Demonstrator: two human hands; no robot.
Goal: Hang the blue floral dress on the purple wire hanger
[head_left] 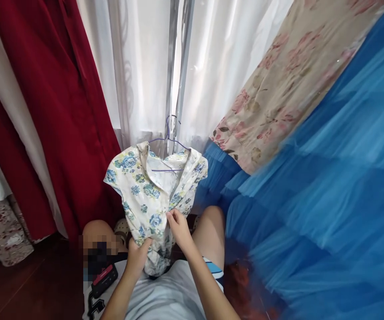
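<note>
A small cream blouse with blue and green flowers (147, 191) hangs on a thin purple wire hanger (169, 141), hooked on a metal pole (175, 66) in front of me. My left hand (137, 257) is closed around the bunched lower hem of the blouse. My right hand (177, 226) pinches the front placket a little higher, near the middle. Below both hands are my knees and my light grey top.
White sheer curtains (138, 66) hang behind the pole. A dark red drape (55, 102) hangs at left, blue tulle fabric (328, 200) fills the right, and a floral beige cloth (288, 75) lies above it. A black and pink device (103, 279) rests on my lap. The floor is dark wood (21, 289).
</note>
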